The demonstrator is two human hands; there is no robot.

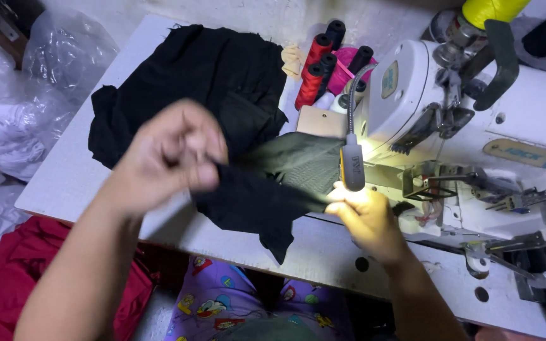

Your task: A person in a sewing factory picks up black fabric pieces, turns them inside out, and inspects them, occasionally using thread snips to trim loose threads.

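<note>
On the white bench [83,183], just left of the sewing machine [475,126]: a small black fabric piece [254,202], stretched between both hands above the bench edge. Left hand [172,155] blurred, clenched around the piece's left end. Right hand [368,218] pinching the right end, brightly lit under the gooseneck lamp [352,165], close to the machine's needle area. Behind the piece, a grey-green cloth [301,161] lying toward the machine. Farther back, a heap of black fabric [203,82] spread over the bench. Beside that heap, red and black thread spools [318,63] bunched near the machine's head; a yellow thread cone [491,9] at the top. Clear plastic bags [26,82] off the left side, red cloth [7,278] lower left.
</note>
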